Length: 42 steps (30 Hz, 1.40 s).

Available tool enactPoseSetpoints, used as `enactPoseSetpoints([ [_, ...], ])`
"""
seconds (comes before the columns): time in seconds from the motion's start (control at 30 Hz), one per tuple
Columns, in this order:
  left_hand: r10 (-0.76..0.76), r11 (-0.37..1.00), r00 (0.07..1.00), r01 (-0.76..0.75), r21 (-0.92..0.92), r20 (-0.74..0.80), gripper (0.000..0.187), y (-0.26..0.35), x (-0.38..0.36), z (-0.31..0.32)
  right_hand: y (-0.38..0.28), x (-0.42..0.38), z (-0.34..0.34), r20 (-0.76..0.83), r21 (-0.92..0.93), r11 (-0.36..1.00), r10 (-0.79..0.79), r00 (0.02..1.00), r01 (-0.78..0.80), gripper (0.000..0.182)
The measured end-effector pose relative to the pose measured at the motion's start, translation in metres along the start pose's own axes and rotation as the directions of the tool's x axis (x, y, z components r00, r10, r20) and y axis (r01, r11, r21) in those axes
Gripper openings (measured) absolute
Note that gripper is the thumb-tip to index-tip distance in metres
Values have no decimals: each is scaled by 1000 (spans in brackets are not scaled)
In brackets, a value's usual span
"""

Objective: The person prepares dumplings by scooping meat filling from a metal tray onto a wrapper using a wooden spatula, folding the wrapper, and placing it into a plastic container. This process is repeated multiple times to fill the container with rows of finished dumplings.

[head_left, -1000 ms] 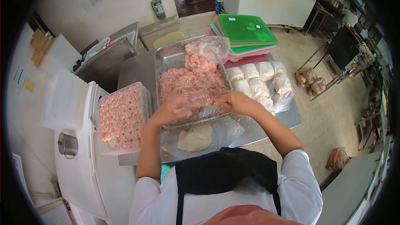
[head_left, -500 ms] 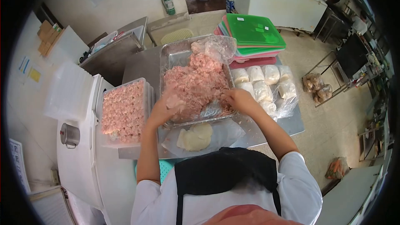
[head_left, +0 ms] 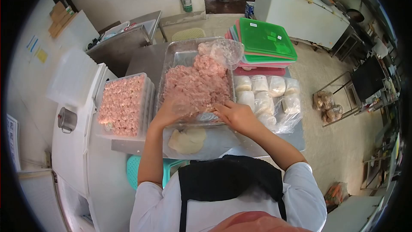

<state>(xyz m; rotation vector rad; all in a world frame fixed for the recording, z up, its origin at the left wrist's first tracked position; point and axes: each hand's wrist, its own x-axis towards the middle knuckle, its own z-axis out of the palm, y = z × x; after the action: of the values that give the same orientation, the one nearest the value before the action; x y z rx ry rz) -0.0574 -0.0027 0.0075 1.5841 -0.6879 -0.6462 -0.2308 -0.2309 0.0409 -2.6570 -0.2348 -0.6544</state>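
Observation:
A deep metal tray holds a heap of pink ground meat. My left hand is in the tray at the near left side of the meat, its fingers smeared by motion. At the near right, my right hand has its fingers curled together against the edge of the meat. A clear plastic bag with more meat lies over the tray's far right corner. Just in front of the tray, a few pale round dough wrappers rest on a clear plastic sheet.
Stacked clear boxes of filled dumplings stand left of the tray. On the right lie bagged white wrapper stacks, with green and pink lidded containers behind them. A turquoise stool is under the metal table.
My right hand has moved left and inward, pushing meat from the tray's right side toward the middle. My left hand stays at the near left. The camera view has shifted slightly.

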Motion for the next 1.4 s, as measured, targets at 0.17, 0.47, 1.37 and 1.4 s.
enactPoseSetpoints([
  [0.17, 120, 911, 993, -105, 399, -13, 53, 33, -7, 29, 22, -3, -34, 41, 145, 983, 109, 993, -114, 24],
  [0.47, 192, 873, 976, -216, 438, 99, 45, 31, -13, 40, 24, -21, -22, 188, 293, 956, -49, 981, -9, 26],
  [1.37, 187, 866, 982, -174, 469, 18, 40, 18, -94, -117, -145, 32, 31, -10, 80, 989, 123, 992, -122, 24],
  [1.4, 268, 796, 963, -246, 553, 43, 41, 21, -96, -121, -149, 33, 35, -12, 99, 987, 129, 992, -128, 24],
])
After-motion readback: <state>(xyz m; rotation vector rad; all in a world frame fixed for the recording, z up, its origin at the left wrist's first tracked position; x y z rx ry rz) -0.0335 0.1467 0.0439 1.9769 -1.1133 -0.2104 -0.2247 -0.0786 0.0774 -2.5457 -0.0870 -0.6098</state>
